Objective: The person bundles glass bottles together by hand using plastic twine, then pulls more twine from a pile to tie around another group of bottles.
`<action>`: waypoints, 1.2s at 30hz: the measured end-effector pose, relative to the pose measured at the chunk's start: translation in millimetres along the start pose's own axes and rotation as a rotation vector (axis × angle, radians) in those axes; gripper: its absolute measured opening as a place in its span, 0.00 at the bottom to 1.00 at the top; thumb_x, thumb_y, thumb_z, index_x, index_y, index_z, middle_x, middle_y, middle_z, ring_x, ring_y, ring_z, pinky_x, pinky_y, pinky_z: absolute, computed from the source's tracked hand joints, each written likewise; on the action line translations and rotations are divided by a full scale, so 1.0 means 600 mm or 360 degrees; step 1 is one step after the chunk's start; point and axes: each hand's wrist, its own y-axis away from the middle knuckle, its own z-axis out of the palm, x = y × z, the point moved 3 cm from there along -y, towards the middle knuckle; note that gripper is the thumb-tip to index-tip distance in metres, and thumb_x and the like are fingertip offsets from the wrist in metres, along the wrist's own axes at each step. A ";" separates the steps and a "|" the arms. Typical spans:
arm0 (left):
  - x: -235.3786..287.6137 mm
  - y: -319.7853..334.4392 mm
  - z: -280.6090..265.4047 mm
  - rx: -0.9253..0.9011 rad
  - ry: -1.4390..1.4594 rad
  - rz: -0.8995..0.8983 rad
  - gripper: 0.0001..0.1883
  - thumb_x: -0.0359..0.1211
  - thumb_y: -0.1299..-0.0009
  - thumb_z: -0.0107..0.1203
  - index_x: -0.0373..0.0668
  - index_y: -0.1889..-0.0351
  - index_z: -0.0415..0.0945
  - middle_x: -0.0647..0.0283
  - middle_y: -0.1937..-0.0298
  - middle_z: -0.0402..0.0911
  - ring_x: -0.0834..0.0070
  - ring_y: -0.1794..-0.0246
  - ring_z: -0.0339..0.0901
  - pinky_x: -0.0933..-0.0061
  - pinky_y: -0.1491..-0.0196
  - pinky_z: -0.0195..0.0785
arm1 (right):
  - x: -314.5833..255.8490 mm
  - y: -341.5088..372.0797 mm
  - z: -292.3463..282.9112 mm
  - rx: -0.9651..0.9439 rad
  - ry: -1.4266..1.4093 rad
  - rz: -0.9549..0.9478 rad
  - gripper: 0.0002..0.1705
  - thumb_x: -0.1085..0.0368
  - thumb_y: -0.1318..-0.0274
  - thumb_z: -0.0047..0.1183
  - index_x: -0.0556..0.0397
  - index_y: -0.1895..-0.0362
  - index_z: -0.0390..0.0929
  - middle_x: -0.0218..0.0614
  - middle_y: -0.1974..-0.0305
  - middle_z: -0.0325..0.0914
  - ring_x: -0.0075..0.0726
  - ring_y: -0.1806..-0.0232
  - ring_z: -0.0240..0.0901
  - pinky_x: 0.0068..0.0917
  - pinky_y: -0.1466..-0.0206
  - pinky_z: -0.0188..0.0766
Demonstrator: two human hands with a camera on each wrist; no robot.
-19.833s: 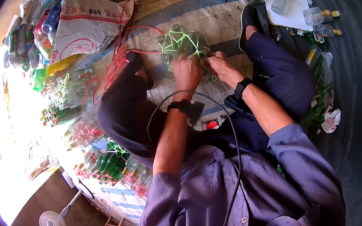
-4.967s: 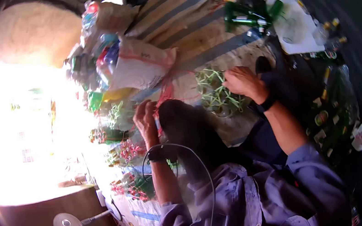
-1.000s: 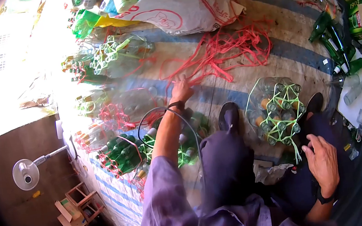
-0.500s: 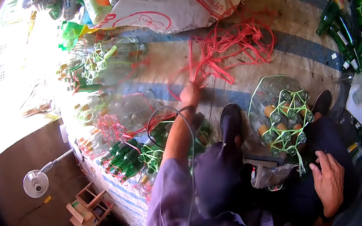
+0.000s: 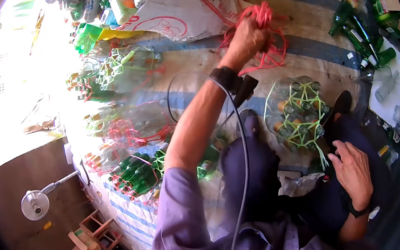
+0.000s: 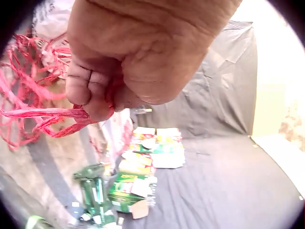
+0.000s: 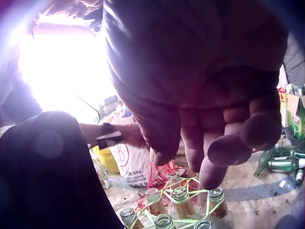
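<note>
My left hand (image 5: 249, 38) grips a bunch of red plastic twine (image 5: 262, 14) beside the white woven sack. In the left wrist view its fingers (image 6: 99, 107) curl round the red strands, and more twine (image 6: 28, 95) hangs in a loose tangle alongside. My right hand (image 5: 352, 172) holds nothing and hovers relaxed above my right leg, its fingers (image 7: 212, 174) loosely bent. Just beyond it stands a bundle of clear glass bottles (image 5: 298, 111), their necks laced together with light green twine (image 5: 307, 125). A loose green tail hangs from the bundle toward my right hand.
The white sack (image 5: 184, 9) with cans and bottles lies at the back. Several tied bottle bundles (image 5: 131, 127) line the left side. Loose green bottles (image 5: 358, 33), a green carton (image 5: 391, 8) and a white board (image 5: 385, 94) are at the right. A cable (image 5: 247, 169) crosses my left arm.
My left hand has reached forward and right from the near end of the red twine and gathered a bunch of it. Earlier both hands worked at the green-laced bottles. The right hand stays near my leg.
</note>
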 end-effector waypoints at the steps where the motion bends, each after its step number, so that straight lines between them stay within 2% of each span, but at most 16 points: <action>1: -0.001 -0.016 0.004 0.0035 0.0129 -0.0077 0.04 0.28 0.46 0.57 0.39 0.73 0.78 0.54 0.79 0.76 0.58 0.74 0.78 0.58 0.71 0.72 | 0.000 0.002 0.001 0.0027 -0.0006 -0.0028 0.17 0.65 0.43 0.58 0.58 0.50 0.74 0.47 0.63 0.76 0.56 0.60 0.74 0.48 0.58 0.69; 3: 0.044 -0.021 0.006 -0.0036 0.0341 -0.0508 0.14 0.35 0.40 0.60 0.36 0.61 0.78 0.48 0.68 0.81 0.58 0.68 0.81 0.61 0.66 0.74 | -0.001 0.006 0.003 0.0076 0.0009 -0.0062 0.17 0.65 0.43 0.58 0.58 0.51 0.74 0.46 0.64 0.76 0.56 0.60 0.74 0.47 0.59 0.69; 4: 0.040 -0.015 0.008 -0.0041 0.0348 -0.0492 0.14 0.35 0.40 0.60 0.36 0.61 0.78 0.48 0.68 0.81 0.58 0.68 0.81 0.61 0.66 0.74 | -0.001 0.007 0.003 0.0089 0.0017 -0.0052 0.17 0.65 0.43 0.58 0.58 0.51 0.74 0.46 0.64 0.76 0.56 0.60 0.74 0.47 0.59 0.69; 6: 0.030 0.005 0.015 -0.0142 0.0004 0.0018 0.21 0.43 0.38 0.62 0.34 0.59 0.77 0.43 0.59 0.82 0.53 0.58 0.81 0.60 0.58 0.74 | -0.003 0.011 0.003 0.0076 -0.0013 -0.0085 0.17 0.64 0.43 0.58 0.58 0.52 0.74 0.46 0.65 0.75 0.56 0.61 0.74 0.48 0.59 0.69; 7: 0.020 0.027 0.014 -0.0004 -0.0075 -0.0303 0.28 0.48 0.40 0.65 0.35 0.52 0.76 0.40 0.55 0.81 0.47 0.52 0.79 0.54 0.54 0.72 | -0.001 0.012 0.004 0.0081 -0.0051 -0.0086 0.15 0.64 0.43 0.58 0.58 0.54 0.74 0.46 0.66 0.75 0.56 0.62 0.74 0.48 0.60 0.69; 9: -0.011 0.101 0.018 0.0151 -0.0311 -0.0222 0.36 0.50 0.38 0.63 0.31 0.42 0.70 0.39 0.55 0.80 0.50 0.51 0.80 0.55 0.52 0.72 | 0.002 0.016 0.008 0.0129 -0.0059 -0.0118 0.15 0.64 0.44 0.59 0.58 0.55 0.74 0.46 0.66 0.75 0.57 0.62 0.74 0.48 0.60 0.69; 11: -0.014 0.184 0.014 0.0118 -0.0035 -0.0540 0.26 0.43 0.36 0.61 0.33 0.47 0.74 0.44 0.61 0.81 0.56 0.66 0.84 0.61 0.62 0.74 | 0.004 0.019 0.010 0.0172 -0.0070 -0.0161 0.14 0.64 0.44 0.59 0.58 0.56 0.74 0.47 0.67 0.75 0.57 0.63 0.74 0.49 0.60 0.69; 12: -0.046 0.230 0.015 -0.0119 -0.0249 -0.0305 0.16 0.38 0.32 0.56 0.33 0.56 0.77 0.50 0.66 0.81 0.61 0.73 0.84 0.65 0.67 0.73 | 0.005 0.019 0.010 0.0169 -0.0058 -0.0166 0.14 0.64 0.44 0.59 0.58 0.57 0.75 0.47 0.67 0.75 0.58 0.63 0.74 0.49 0.61 0.69; 13: -0.017 0.271 0.016 -0.0077 0.0012 -0.0766 0.14 0.36 0.30 0.53 0.32 0.63 0.78 0.52 0.67 0.81 0.65 0.74 0.84 0.67 0.69 0.72 | 0.006 0.020 0.012 0.0163 -0.0045 -0.0170 0.14 0.64 0.44 0.59 0.58 0.57 0.75 0.48 0.67 0.75 0.59 0.63 0.74 0.50 0.61 0.69; 16: -0.023 0.417 0.039 0.0135 -0.0007 -0.0850 0.18 0.41 0.30 0.54 0.32 0.60 0.80 0.48 0.69 0.83 0.62 0.71 0.84 0.64 0.64 0.74 | 0.007 0.021 0.015 0.0207 -0.0038 -0.0242 0.13 0.64 0.44 0.59 0.58 0.58 0.75 0.49 0.68 0.75 0.60 0.64 0.74 0.50 0.61 0.69; 18: -0.038 0.521 0.071 0.0184 -0.0425 -0.0602 0.17 0.41 0.30 0.55 0.32 0.60 0.80 0.47 0.67 0.83 0.58 0.65 0.84 0.61 0.61 0.74 | 0.008 0.019 0.015 0.0194 -0.0027 -0.0255 0.12 0.64 0.44 0.59 0.57 0.59 0.76 0.50 0.68 0.76 0.61 0.63 0.75 0.51 0.61 0.69; 19: -0.003 0.558 0.079 0.0301 -0.0145 -0.0885 0.16 0.39 0.30 0.55 0.33 0.58 0.80 0.45 0.67 0.82 0.54 0.64 0.83 0.61 0.60 0.74 | 0.011 0.017 0.012 0.0237 -0.0003 -0.0242 0.12 0.64 0.44 0.60 0.57 0.59 0.76 0.50 0.67 0.77 0.61 0.63 0.75 0.51 0.60 0.69; 25: 0.015 0.816 0.143 -0.0216 -0.0396 -0.1225 0.09 0.33 0.33 0.53 0.38 0.63 0.80 0.50 0.68 0.83 0.55 0.63 0.82 0.57 0.64 0.75 | -0.005 0.015 0.028 0.0265 0.0047 -0.0309 0.14 0.63 0.44 0.60 0.59 0.58 0.78 0.52 0.67 0.79 0.61 0.63 0.75 0.50 0.59 0.70; 29: -0.003 0.949 0.165 -0.0395 -0.0723 -0.0904 0.04 0.31 0.38 0.54 0.42 0.69 0.78 0.57 0.69 0.80 0.59 0.64 0.80 0.59 0.67 0.75 | 0.000 0.009 0.030 0.0214 0.0006 -0.0231 0.14 0.64 0.44 0.59 0.61 0.57 0.79 0.53 0.67 0.79 0.61 0.62 0.76 0.49 0.58 0.70; 31: -0.030 0.994 0.188 -0.0633 -0.1025 -0.0388 0.02 0.30 0.41 0.54 0.45 0.73 0.76 0.60 0.70 0.77 0.62 0.64 0.78 0.63 0.68 0.76 | 0.003 0.006 0.031 0.0214 0.0010 -0.0220 0.14 0.64 0.43 0.58 0.62 0.58 0.79 0.53 0.68 0.80 0.61 0.62 0.77 0.49 0.58 0.70; 36: -0.033 0.976 0.195 -0.0377 -0.0729 -0.0652 0.03 0.30 0.40 0.53 0.43 0.72 0.77 0.58 0.68 0.79 0.61 0.64 0.79 0.62 0.66 0.76 | 0.016 0.002 0.037 0.0247 0.0068 -0.0261 0.15 0.61 0.42 0.57 0.62 0.58 0.79 0.54 0.69 0.79 0.63 0.61 0.76 0.50 0.59 0.69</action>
